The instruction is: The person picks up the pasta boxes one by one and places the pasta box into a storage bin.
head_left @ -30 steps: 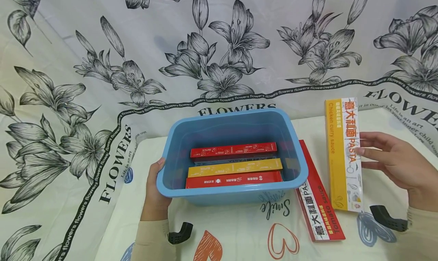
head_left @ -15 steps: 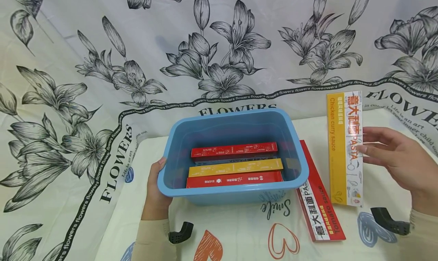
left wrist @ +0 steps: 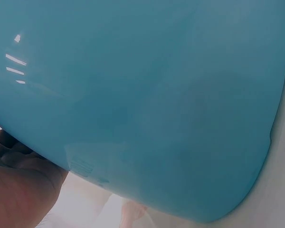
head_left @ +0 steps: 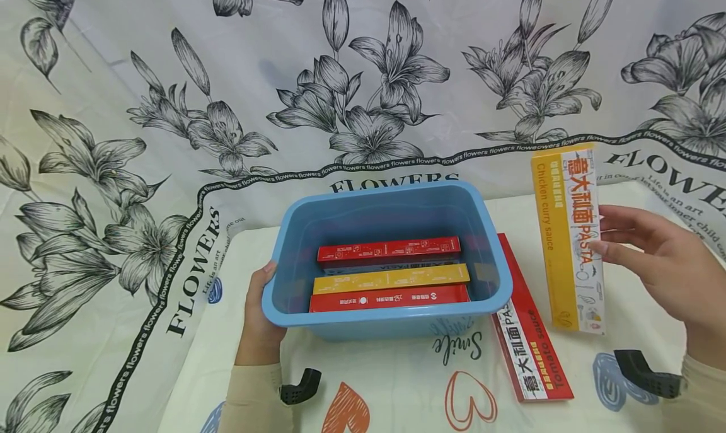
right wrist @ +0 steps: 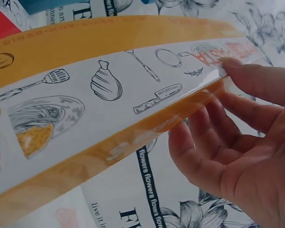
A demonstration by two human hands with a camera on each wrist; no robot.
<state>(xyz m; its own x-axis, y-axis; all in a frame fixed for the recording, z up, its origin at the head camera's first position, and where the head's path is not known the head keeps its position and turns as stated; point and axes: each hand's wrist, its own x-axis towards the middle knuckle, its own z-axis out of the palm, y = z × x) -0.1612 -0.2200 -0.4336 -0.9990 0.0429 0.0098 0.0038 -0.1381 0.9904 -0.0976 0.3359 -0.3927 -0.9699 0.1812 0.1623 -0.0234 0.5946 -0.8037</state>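
Up nudges the curry box (head_left: 558,244), its top tipping left! Across we go: the left grip (head_left: 259,323) clamps the tub (head_left: 391,320), the tomato box (head_left: 532,338) lies on the table (head_left: 408,389), and beyond, the right grip (head_left: 652,259) pinches the curry box's right side. Best keep that pinch firm, tub steady.

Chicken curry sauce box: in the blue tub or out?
Out: in the head view, the right grip holds the chicken curry box right of the blue tub.
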